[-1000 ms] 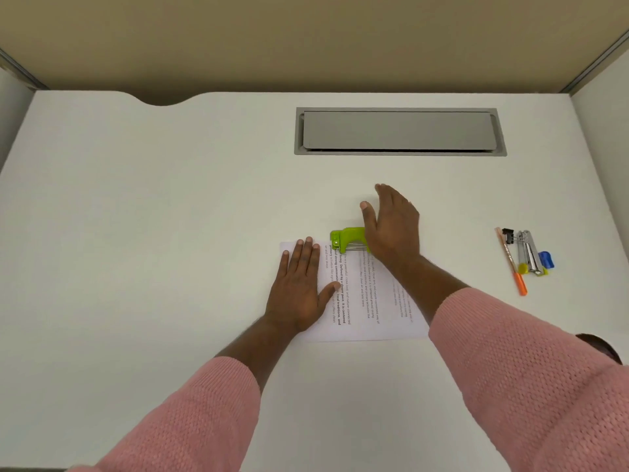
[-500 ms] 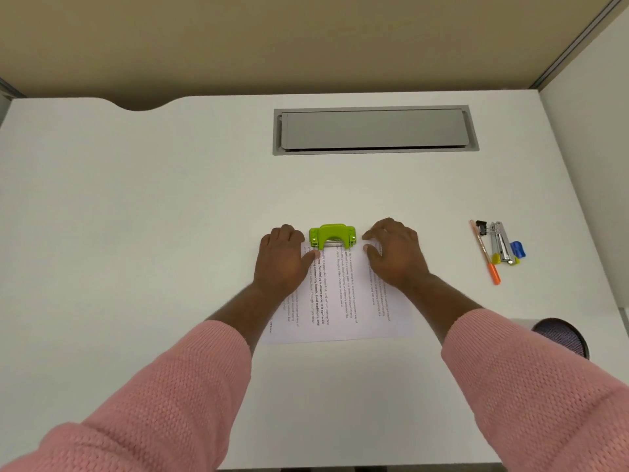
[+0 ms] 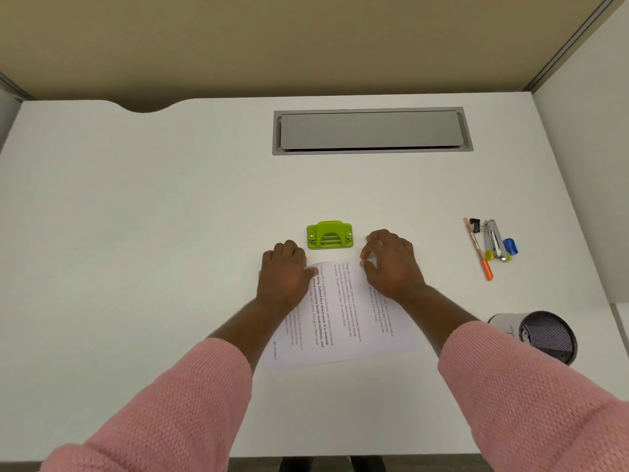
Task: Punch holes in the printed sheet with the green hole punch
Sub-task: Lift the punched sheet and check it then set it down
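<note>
I see left hand and right hand each pinching a far corner of printed sheet. The green hole punch sits just beyond it, middle of the counter, untouched.

light: bright, even, diffuse | shadows: faint, soft on tabletop beside sheet | focus: sharp at tabletop centre, sheet print slightly blurred | distortion: wide-angle bowing along tabletop edges, corners stretched

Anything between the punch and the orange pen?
Only the right hand, fingertips at the sheet's far edge. The desk on either side of it is bare, from punch to pen. Head view.
</note>
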